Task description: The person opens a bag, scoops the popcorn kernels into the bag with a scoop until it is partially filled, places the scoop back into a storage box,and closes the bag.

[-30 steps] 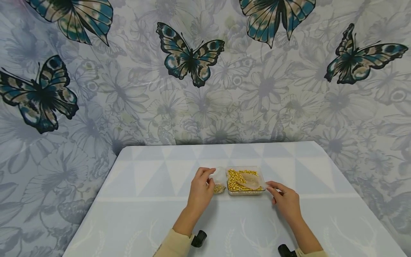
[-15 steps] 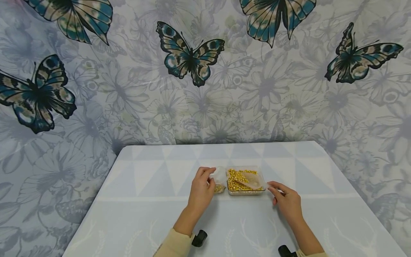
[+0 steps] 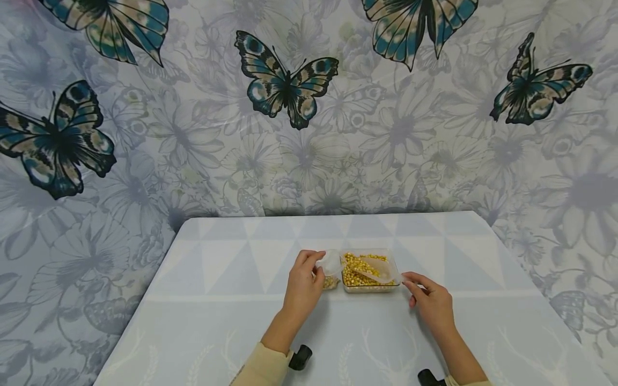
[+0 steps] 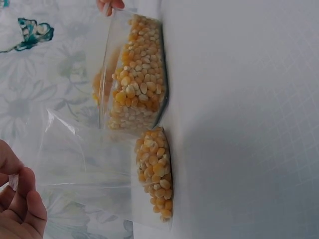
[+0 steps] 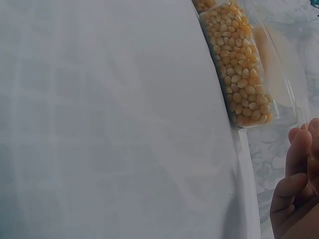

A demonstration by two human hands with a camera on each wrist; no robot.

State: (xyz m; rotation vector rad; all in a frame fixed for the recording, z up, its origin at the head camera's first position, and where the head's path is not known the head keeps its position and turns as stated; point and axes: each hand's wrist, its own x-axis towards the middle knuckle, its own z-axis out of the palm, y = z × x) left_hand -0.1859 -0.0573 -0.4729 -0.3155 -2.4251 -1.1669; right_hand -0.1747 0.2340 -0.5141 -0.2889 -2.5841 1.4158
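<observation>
My left hand [image 3: 303, 284] pinches the top of a clear plastic bag [image 4: 84, 159] between thumb and fingers. Yellow corn kernels [image 4: 155, 172] fill the bag's bottom, which rests on the table. Right beside it stands a clear rectangular container [image 3: 372, 290] heaped with more corn kernels [image 5: 239, 69]. A translucent, pale beige scoop [image 3: 379, 269] lies tilted among these, its front edge under some kernels. At the container's right end, my right hand [image 3: 432, 305] pinches the scoop's thin handle between thumb and fingertips; the grip is partly cut off in the right wrist view.
The table [image 3: 217, 321] has a pale cloth with triangles and antlers. Behind it hangs a floral backdrop [image 3: 193, 134] with blue butterflies. Black wrist devices [image 3: 300, 357] sit at both cuffs.
The scoop has tilted and pushed leftward into the kernels, so less of its face shows and kernels rise onto its edge. Both hands stay almost in place.
</observation>
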